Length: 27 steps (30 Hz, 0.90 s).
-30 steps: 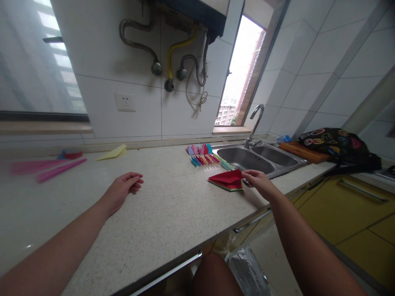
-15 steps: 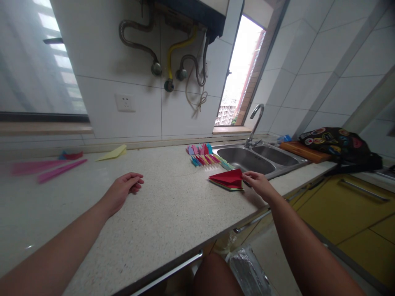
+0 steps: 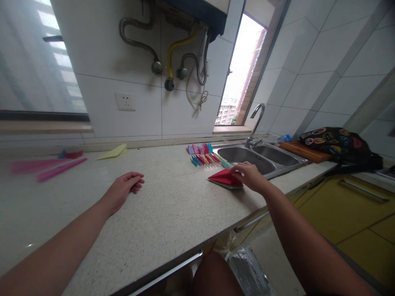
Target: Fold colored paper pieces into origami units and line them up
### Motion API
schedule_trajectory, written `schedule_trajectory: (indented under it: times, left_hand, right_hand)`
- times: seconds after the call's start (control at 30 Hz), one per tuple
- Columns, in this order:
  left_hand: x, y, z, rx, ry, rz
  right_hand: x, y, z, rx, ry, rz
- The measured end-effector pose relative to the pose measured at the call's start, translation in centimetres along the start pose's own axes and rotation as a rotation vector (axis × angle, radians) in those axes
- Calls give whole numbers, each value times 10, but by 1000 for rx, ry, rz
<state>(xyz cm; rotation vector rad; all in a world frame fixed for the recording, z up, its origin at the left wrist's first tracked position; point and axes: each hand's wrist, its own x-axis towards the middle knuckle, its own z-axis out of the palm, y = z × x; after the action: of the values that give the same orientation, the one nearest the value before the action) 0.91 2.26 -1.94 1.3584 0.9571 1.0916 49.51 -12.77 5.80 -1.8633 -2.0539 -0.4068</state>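
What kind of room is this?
Probably a kitchen: there's a metal sink with a curved tap, a long speckled counter, and yellow cabinets underneath.

Your left hand (image 3: pixel 127 186) lies slack, its fingers half curled, thumb toward the fingertips, with your left forearm (image 3: pixel 66 242) slanting back to its lower left. Well to its right, your right hand (image 3: pixel 249 176) arches palm down, thumb and fingertips pointing leftward, your bare right forearm (image 3: pixel 298 224) running down to its lower right.
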Motion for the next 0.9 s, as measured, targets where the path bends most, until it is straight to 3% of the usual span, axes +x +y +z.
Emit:
schedule_trajectory:
  times: [0.23,0.6,0.9]
  left_hand:
    - [-1,1,-1,-2,-14,-3]
    - [1,-2,-1,-5,-13,5]
    - [2,-3,-2,2,-21,4]
  right_hand:
    - [13,-20,-11,-50,-101,-90]
    - [0,10,-4,28,-128,-41]
    - [1,-2,2,78,-184,-32]
